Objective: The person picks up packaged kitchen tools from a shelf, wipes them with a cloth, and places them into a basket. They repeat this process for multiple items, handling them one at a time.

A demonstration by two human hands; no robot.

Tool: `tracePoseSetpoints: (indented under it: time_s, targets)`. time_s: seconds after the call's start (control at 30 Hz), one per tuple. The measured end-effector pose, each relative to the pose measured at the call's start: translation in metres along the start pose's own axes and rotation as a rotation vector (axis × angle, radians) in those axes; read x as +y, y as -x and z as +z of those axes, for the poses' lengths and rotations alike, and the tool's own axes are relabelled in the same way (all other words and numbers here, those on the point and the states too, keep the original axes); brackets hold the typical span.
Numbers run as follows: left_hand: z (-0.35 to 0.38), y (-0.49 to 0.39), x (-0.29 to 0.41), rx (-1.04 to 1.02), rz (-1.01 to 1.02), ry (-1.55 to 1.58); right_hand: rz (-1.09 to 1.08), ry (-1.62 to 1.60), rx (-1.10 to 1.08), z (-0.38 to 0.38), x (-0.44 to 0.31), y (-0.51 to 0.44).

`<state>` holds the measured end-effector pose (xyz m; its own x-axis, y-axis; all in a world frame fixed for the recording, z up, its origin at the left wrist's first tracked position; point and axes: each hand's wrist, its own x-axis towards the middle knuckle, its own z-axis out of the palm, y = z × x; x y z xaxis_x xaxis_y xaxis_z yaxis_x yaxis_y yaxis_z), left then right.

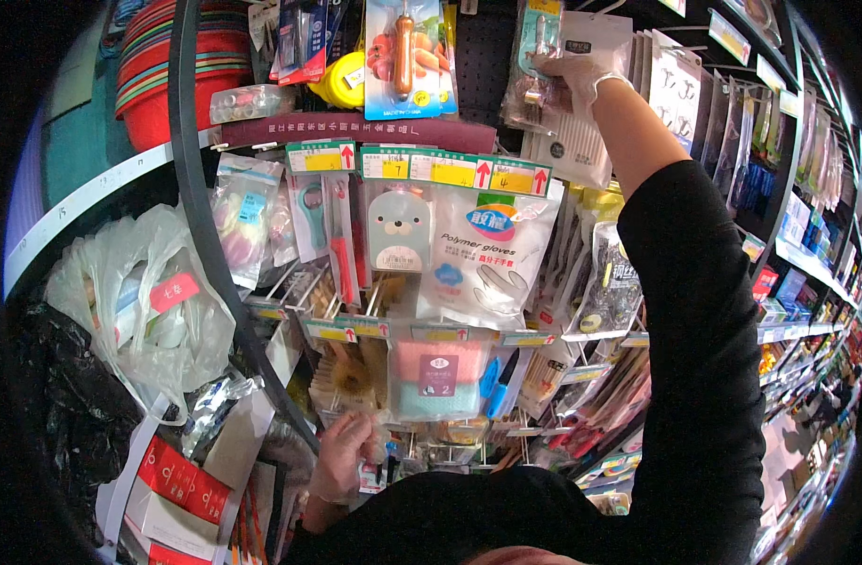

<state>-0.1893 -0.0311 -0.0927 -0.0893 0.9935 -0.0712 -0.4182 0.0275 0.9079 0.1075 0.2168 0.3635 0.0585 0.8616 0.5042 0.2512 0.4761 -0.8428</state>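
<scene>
My right hand [579, 81] is raised at the top of the display, with what looks like a thin clear glove gathered at the wrist. Its fingers lie over the front of a hanging teal-topped blister pack [540, 32], closing on the pack's edge. Behind that hand hangs a pale plastic pack [607, 42]. Lower down, my left hand [344, 452] has its fingers curled. Clear, crinkled plastic shows at its fingertips; whether this is a loose glove or a held wrapper cannot be told. Just above it hangs a bag with a pink and green cloth [441, 374].
A pack of polymer gloves [487, 254] and a grey animal-faced item [400, 229] hang mid-display on hooks. Red plastic basins [183, 78] are stacked at upper left. A curved black upright [205, 233] separates them from the hooks. A white plastic bag [148, 304] bulges at left.
</scene>
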Motion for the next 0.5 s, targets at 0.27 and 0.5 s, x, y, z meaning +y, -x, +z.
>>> tracePoseSetpoints:
  time_s: [0.27, 0.5]
  targets:
    - [-0.002, -0.003, 0.002, -0.024, 0.0, -0.041, -0.064, 0.748, 0.031, -0.007, -0.008, 0.004]
    - [0.002, -0.002, 0.003, -0.013, -0.006, -0.034, -0.324, 1.28, 0.249, -0.011, -0.045, 0.036]
